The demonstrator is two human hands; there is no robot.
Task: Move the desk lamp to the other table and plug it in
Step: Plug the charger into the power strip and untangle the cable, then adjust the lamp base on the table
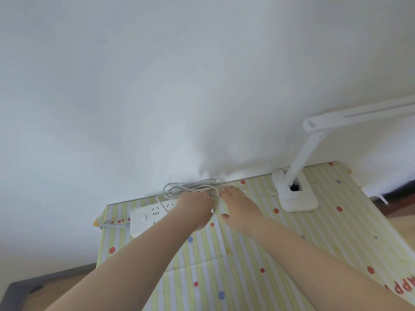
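A white desk lamp stands on the table's far right, its arm slanting up to the right. Its white cord lies in loose coils against the wall. A white power strip lies flat at the far left of the table. My left hand rests over the strip's right end, fingers curled around something white that I cannot see clearly. My right hand lies next to it, fingers on the cord near the coils. The plug itself is hidden under my hands.
The table wears a yellow-striped cloth with coloured dots. A white wall rises right behind it. The strip's own grey cable runs off the left edge. Wooden floor shows at lower left.
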